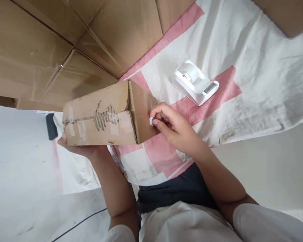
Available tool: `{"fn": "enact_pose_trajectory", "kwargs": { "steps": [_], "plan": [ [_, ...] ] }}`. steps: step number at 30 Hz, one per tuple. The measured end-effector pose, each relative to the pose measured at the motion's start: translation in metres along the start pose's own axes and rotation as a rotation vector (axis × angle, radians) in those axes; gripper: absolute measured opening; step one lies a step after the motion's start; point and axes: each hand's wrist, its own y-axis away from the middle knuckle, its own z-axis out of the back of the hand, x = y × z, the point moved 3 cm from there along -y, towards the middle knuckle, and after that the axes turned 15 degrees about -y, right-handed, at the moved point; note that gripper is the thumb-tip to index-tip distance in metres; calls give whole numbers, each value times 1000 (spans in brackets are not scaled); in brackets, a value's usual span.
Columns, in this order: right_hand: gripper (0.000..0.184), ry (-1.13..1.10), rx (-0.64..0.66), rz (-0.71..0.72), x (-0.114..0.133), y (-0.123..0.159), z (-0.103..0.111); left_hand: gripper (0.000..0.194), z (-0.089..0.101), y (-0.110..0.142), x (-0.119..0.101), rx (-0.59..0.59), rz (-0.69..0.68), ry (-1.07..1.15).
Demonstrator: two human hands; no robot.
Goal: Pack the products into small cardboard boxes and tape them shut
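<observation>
Corrugated cardboard box (103, 124), raised just toward 9 o'clock from the view's centre, resting on the left hand (77, 149), palm spread beneath and fingertips curled round the far-left end. Right hand (173, 127) at the box's 3 o'clock end, thumb and forefinger closed narrowly on a small white piece (152, 120) right at the end panel; too small to identify. Torn patch (106, 117) on the side panel, baring the ribs, with strips of clear tape nearby.

Farther out, near 2 o'clock, a white tape dispenser (195, 84), tilted in view, lying on a tabletop with pink-and-white cloth (255, 80). From 10 to 12 o'clock, large taped cartons (123, 33) packed edge to edge; at 2 o'clock, by the frame's corner, another brown carton (290, 13). Toward 9 o'clock, a dark oblong object (52, 127), unclear in kind. Between 7 and 8, a black cable (78, 224) across the pale floor (22, 188).
</observation>
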Motion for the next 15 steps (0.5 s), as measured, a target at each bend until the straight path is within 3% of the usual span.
{"fn": "enact_pose_trajectory", "kwargs": {
  "steps": [7, 15],
  "plan": [
    [32, 22, -84, -29, 0, -1, 2, 34, -8, 3, -6, -17, 3, -104],
    [8, -23, -199, -90, -4, -3, 1, 30, 0, -2, 1, 14, -8, -68]
  ]
}}
